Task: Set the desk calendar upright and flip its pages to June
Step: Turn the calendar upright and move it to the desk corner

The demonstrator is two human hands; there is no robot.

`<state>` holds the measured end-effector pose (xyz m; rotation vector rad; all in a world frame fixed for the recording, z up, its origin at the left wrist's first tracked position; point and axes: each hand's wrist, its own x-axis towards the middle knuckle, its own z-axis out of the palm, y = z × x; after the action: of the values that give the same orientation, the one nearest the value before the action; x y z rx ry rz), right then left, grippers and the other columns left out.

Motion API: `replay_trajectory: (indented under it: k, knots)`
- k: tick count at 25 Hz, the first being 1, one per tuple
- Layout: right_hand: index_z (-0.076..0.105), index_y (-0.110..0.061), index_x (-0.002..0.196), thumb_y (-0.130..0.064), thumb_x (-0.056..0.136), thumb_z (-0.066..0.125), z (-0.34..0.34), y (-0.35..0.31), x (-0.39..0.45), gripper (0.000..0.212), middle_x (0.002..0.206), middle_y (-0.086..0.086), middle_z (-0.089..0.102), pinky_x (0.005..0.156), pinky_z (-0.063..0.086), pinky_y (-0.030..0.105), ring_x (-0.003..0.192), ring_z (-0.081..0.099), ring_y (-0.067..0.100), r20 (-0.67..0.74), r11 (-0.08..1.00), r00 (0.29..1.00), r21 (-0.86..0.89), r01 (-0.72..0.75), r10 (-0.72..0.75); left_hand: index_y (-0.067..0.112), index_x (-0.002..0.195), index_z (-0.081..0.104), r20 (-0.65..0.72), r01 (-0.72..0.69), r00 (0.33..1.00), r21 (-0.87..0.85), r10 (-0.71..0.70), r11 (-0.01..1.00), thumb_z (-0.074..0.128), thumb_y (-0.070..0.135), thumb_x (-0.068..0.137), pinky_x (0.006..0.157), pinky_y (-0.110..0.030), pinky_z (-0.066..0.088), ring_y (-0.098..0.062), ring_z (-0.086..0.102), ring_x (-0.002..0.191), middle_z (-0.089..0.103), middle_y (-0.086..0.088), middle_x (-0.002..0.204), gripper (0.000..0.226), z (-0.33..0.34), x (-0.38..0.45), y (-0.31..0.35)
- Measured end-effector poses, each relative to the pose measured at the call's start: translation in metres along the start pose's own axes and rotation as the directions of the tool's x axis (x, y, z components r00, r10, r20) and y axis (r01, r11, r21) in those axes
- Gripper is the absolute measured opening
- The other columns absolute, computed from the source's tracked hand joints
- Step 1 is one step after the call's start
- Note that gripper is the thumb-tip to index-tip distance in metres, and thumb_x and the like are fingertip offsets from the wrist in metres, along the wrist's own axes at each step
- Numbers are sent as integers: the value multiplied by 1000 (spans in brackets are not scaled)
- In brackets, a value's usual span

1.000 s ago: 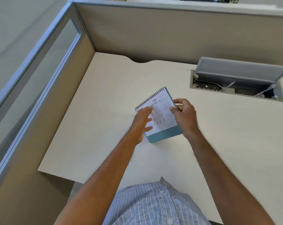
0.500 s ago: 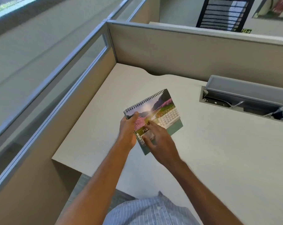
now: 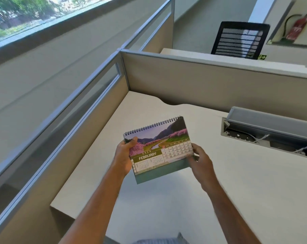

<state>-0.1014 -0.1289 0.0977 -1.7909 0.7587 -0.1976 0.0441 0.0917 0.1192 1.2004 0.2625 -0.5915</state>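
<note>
The spiral-bound desk calendar (image 3: 158,147) is lifted off the cream desk (image 3: 237,182), its face toward me. The page showing reads FEBRUARY, with a landscape of pink trees above the date grid. A teal base edge shows along its bottom. My left hand (image 3: 124,155) grips the calendar's left edge, thumb on the picture. My right hand (image 3: 200,161) pinches the lower right corner of the page with its fingertips.
Beige cubicle partitions (image 3: 202,85) stand behind the desk and along its left side. An open grey cable tray (image 3: 265,132) with wires is set into the desk at right. A black mesh chair (image 3: 239,39) stands in the far cubicle.
The calendar has come up off the desk and turned to show the February picture page. My right hand moved from the page's middle to its lower right corner. The view tilted upward.
</note>
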Motion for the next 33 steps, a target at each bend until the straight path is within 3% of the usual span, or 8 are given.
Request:
replay_trajectory:
  k: [4, 7, 12, 17, 20, 26, 30, 33]
  knots:
    - [57, -33, 140, -26, 101, 58, 26, 7, 22, 40, 134, -1, 55, 98, 56, 38, 122, 58, 19, -94, 999, 996, -39, 5, -8, 17, 115, 54, -141, -199, 970, 9, 199, 980, 56, 14, 105, 63, -38, 66, -21, 78, 75, 72, -7, 93, 11, 2, 38, -3]
    - [58, -31, 138, -21, 99, 61, 43, 8, 37, 41, 131, 0, 51, 98, 55, 33, 122, 53, 16, -125, 999, 992, -46, 1, -7, 19, 124, 53, -209, -287, 933, 58, 293, 956, 54, 18, 107, 65, -36, 66, -22, 78, 81, 71, -10, 104, 17, 2, 59, -9]
    - [56, -26, 125, -9, 102, 54, 69, -1, 75, 29, 121, 0, 64, 73, 48, 11, 112, 61, 20, -122, 998, 991, -21, -56, 53, 26, 120, 59, -277, -345, 891, 100, 359, 933, 57, 22, 106, 73, -41, 67, -35, 77, 101, 72, -14, 113, 14, -11, 98, -5]
    - [52, -21, 114, 5, 97, 44, 98, -14, 124, 32, 107, 2, 67, 64, 52, 24, 96, 65, 22, -64, 986, 997, -166, 21, -32, 29, 139, 62, -311, -374, 837, 275, 450, 886, 62, 26, 103, 88, -43, 65, -22, 67, 118, 57, 0, 127, 36, -10, 132, 9]
    - [50, -20, 113, 3, 98, 46, 113, -22, 174, 27, 108, 4, 66, 73, 57, 39, 98, 65, 25, -26, 978, 997, -201, 63, -70, 31, 142, 59, -238, -430, 839, 262, 489, 864, 61, 27, 104, 87, -45, 65, -25, 74, 112, 67, -1, 129, 39, -12, 163, 25]
    - [51, -14, 118, 3, 99, 43, 131, -47, 278, 27, 108, 2, 65, 64, 43, 6, 95, 62, 21, 71, 957, 983, -228, 178, -166, 19, 127, 62, -219, -438, 820, 356, 530, 825, 56, 35, 105, 76, -43, 67, -20, 80, 94, 77, -7, 109, 28, -17, 236, 71]
    - [50, -14, 121, 1, 101, 41, 152, -54, 332, 26, 110, 4, 66, 62, 43, 5, 96, 63, 21, 137, 943, 970, -239, 230, -202, 24, 111, 63, -250, -442, 804, 353, 539, 824, 53, 32, 107, 63, -23, 64, -8, 79, 87, 75, -2, 100, 14, -18, 276, 87]
    - [49, -15, 120, 1, 102, 42, 170, -55, 364, 26, 114, 4, 66, 74, 51, 16, 104, 65, 21, 176, 948, 961, -199, 248, -215, 23, 107, 61, -264, -460, 792, 335, 550, 822, 56, 32, 106, 63, -22, 63, -12, 80, 89, 75, -8, 102, 10, -25, 301, 94]
